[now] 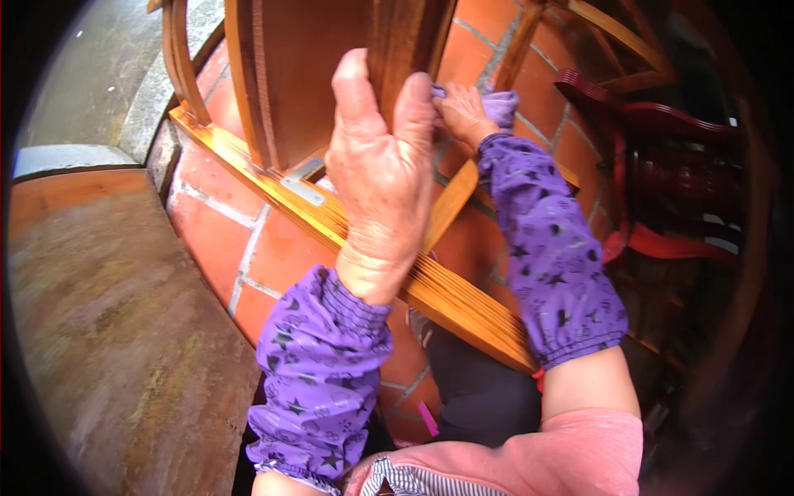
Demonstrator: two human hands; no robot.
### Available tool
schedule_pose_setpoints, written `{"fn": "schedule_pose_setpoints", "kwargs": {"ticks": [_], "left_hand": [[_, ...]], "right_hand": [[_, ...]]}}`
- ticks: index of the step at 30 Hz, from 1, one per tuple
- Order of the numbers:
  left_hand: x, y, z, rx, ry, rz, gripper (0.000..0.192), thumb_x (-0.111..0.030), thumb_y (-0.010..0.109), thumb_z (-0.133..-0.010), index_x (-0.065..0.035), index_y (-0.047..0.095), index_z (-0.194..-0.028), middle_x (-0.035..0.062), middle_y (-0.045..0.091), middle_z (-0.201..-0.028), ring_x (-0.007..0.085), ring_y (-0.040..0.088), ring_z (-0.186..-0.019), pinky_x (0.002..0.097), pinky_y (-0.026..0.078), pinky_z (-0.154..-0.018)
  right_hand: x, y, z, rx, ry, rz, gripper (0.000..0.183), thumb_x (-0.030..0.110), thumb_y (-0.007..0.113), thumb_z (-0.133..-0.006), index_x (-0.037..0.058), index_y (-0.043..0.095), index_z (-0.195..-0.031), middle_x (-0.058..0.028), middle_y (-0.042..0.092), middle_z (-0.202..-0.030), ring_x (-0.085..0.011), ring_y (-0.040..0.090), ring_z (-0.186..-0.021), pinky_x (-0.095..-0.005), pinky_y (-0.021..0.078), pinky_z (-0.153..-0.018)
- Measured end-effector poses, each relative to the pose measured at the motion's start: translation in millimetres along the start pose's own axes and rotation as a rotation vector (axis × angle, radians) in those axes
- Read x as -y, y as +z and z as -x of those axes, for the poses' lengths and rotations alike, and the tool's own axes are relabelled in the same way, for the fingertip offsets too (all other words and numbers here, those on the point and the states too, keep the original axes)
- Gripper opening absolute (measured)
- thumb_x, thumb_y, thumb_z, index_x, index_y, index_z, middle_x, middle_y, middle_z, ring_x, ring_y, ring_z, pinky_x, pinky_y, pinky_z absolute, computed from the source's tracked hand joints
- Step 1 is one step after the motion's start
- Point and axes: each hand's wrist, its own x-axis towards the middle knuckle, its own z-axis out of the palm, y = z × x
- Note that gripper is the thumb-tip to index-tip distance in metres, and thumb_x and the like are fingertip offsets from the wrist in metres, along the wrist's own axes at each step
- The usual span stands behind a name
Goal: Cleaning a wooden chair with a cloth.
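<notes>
My left hand (pixel 381 161) is raised above a piece of wooden furniture, fingers apart, with nothing in it. My right hand (pixel 462 111) is farther forward, closed on a purple cloth (pixel 500 108) beside the furniture's dark upright wooden part (pixel 406 43). Below both hands runs a long, light wooden rail (pixel 459 297), slanting down to the right. A metal bracket (pixel 303 183) is fixed at the joint between the rail and an upright post (pixel 248 93). Purple patterned sleeve covers are on both forearms.
A weathered brown board (pixel 124 335) fills the left side. Red floor tiles (pixel 217 260) with pale joints lie beneath the furniture. On the right stands a dark red carved wooden chair (pixel 670 124). Another wooden frame (pixel 620 43) is at the upper right.
</notes>
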Motion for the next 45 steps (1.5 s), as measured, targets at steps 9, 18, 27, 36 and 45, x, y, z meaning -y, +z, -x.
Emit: {"fn": "schedule_pose_setpoints", "kwargs": {"ticks": [9, 18, 27, 36, 45], "left_hand": [[-4.6, -5.4, 0.3, 0.076, -0.068, 0.110, 0.040, -0.030, 0.053, -0.098, -0.0033, 0.044, -0.126, 0.0004, 0.054, -0.086, 0.0064, 0.048, -0.070, 0.0207, 0.044, -0.062], [17.0, -23.1, -2.1, 0.043, 0.020, -0.031, 0.041, -0.023, 0.058, -0.095, -0.0027, 0.041, -0.126, 0.0129, 0.063, -0.088, 0.0210, 0.060, -0.074, 0.0312, 0.049, -0.067], [1.5, -4.8, 4.6, 0.070, -0.042, 0.084, 0.039, -0.023, 0.058, -0.095, -0.0042, 0.042, -0.125, 0.0123, 0.063, -0.086, 0.0223, 0.060, -0.075, 0.0337, 0.049, -0.070], [17.4, -14.1, 6.6, 0.067, 0.025, 0.002, 0.042, -0.025, 0.057, -0.096, -0.0033, 0.041, -0.128, 0.0138, 0.064, -0.097, 0.0218, 0.061, -0.085, 0.0319, 0.048, -0.077], [22.2, -5.1, 14.6, 0.063, 0.013, 0.033, 0.043, -0.024, 0.056, -0.097, -0.0027, 0.039, -0.130, 0.0126, 0.062, -0.101, 0.0188, 0.058, -0.089, 0.0302, 0.047, -0.081]], "right_hand": [[2.3, -4.0, -17.4, 0.520, 0.293, 0.051, 0.024, 0.025, 0.053, -0.088, 0.0157, 0.071, -0.102, -0.0048, 0.069, -0.108, -0.0239, 0.067, -0.099, -0.0404, 0.0538, -0.072], [35.2, -33.8, -44.2, 0.540, -0.036, 0.076, 0.019, 0.018, 0.061, -0.082, 0.0131, 0.071, -0.097, -0.0074, 0.071, -0.101, -0.0250, 0.068, -0.095, -0.0405, 0.0548, -0.072], [18.1, 24.0, -30.9, 0.216, 0.223, -0.045, 0.013, 0.020, 0.062, -0.082, 0.0152, 0.068, -0.093, -0.0089, 0.070, -0.097, -0.0262, 0.068, -0.092, -0.0421, 0.0543, -0.071], [-30.2, -82.5, -10.0, 0.760, 0.274, 0.137, 0.028, 0.020, 0.066, -0.078, 0.0165, 0.071, -0.106, -0.0078, 0.070, -0.105, -0.0277, 0.067, -0.099, -0.0414, 0.0547, -0.076], [0.5, -17.8, 49.7, 0.280, 0.401, -0.163, 0.044, 0.030, 0.063, -0.076, 0.0155, 0.062, -0.117, -0.0186, 0.066, -0.101, -0.0355, 0.062, -0.100, -0.0434, 0.0494, -0.086]]}}
